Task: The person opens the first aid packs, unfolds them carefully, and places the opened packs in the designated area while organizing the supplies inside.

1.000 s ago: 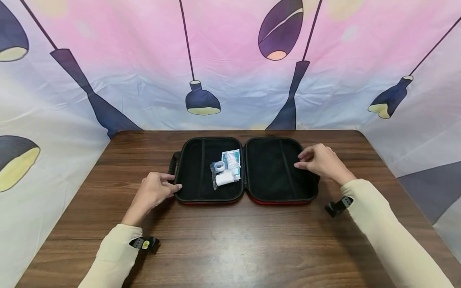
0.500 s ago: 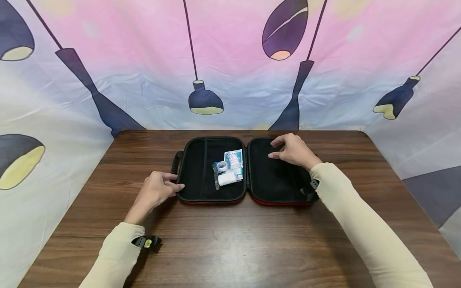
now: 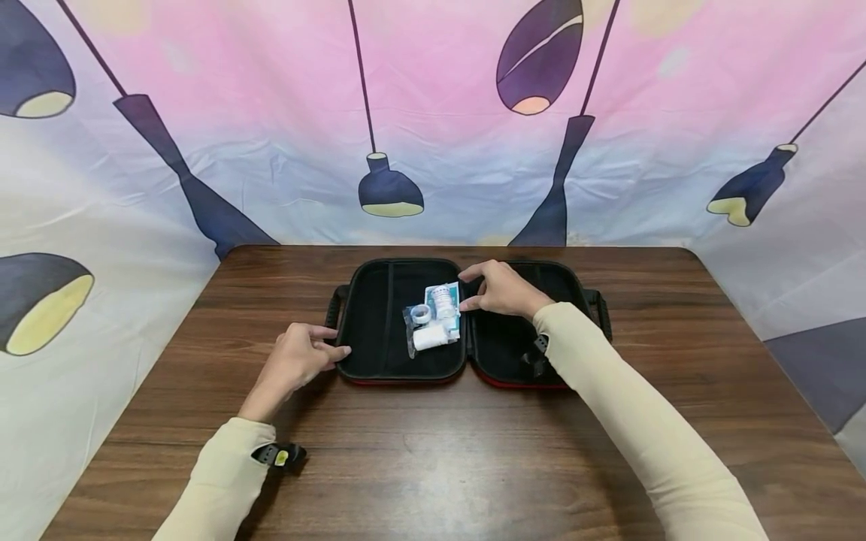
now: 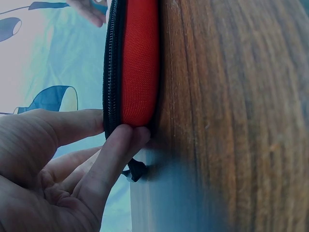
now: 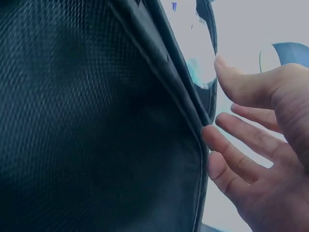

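A black-lined case (image 3: 368,319) with a red outer shell lies unfolded on the table. In its left half are a white roll (image 3: 430,338), a small tape roll (image 3: 421,314), a white printed cylinder (image 3: 443,300) and a teal-and-white packet (image 3: 455,330). The left hand (image 3: 298,353) pinches the case's near left corner; in the left wrist view its fingers and thumb meet the zipper edge and red side wall (image 4: 140,67). Over the case's hinge, the right hand (image 3: 501,291) reaches with thumb and fingers apart, beside the packet, holding nothing. Whether it touches the packet I cannot tell.
The brown wooden table (image 3: 433,451) extends in front of the case. Carry handles (image 3: 334,306) stick out at both ends of the case. Behind the table hangs a cloth (image 3: 284,113) printed with lamps.
The right hand has moved left, from the right edge of the case's right half to the hinge beside the supplies. The left hand has stayed at its corner. The view has shifted slightly.
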The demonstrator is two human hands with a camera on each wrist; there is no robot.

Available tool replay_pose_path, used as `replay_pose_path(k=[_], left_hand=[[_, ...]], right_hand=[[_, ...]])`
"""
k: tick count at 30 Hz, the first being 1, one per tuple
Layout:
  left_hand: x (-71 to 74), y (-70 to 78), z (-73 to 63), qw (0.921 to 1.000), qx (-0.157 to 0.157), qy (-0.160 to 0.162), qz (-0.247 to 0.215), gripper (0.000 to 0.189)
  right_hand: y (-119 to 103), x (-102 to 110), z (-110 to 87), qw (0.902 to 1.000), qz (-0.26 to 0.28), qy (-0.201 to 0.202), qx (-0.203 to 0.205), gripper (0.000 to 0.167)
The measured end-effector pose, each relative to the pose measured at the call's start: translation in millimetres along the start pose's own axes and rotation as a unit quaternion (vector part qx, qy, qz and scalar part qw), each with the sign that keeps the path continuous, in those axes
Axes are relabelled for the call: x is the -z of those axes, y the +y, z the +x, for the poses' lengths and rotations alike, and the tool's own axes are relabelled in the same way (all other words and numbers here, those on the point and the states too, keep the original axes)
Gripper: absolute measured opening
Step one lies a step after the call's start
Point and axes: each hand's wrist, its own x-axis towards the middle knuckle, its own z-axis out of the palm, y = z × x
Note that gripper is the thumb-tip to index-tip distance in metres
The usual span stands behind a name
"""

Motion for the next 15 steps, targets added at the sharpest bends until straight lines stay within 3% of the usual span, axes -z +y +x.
replay_pose_path(k=[6,15], left_hand=[[0.1,-0.7,0.6,1.0000,-0.007,0.004,0.005,0.052],[0.0,-1.4,0.8,1.0000,-0.008,0.004,0.005,0.052]], right_hand=[[-8,-9,9.9,0.9994,-0.014,-0.018,0.026,0.063],[-15,-16,17.9,0.9985,-0.035,-0.039,0.012,0.066]])
